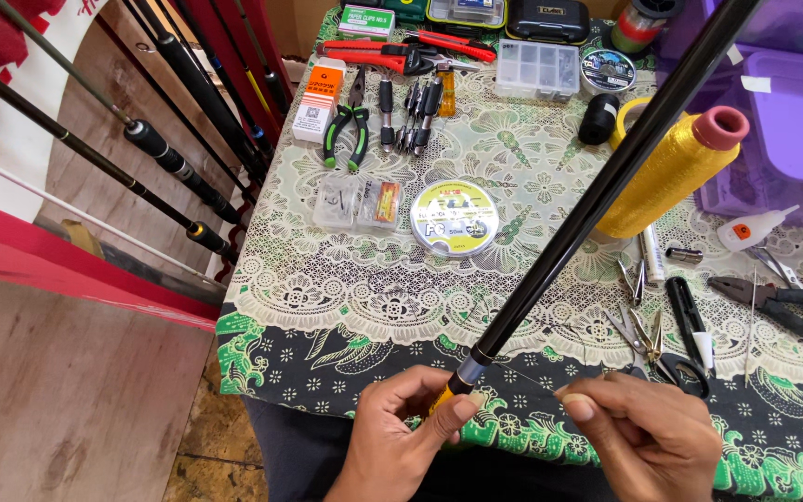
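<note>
Left hand [411, 423] grips rod [597, 200] near its yellow wrap, over table [327, 307] edge; right hand [643, 432] pinches thin thread [527, 377] running to it. Judgement: keep thread taut w/ even tension, rod steady, turns tight & side by side

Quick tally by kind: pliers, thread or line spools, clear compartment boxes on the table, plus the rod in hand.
Pliers: 2, green-handled and dark-handled
Spools: 3, gold thread cone, flat line spool, round line spool
Clear compartment boxes: 2, and
Rod: 1, black
Total: 8
</note>
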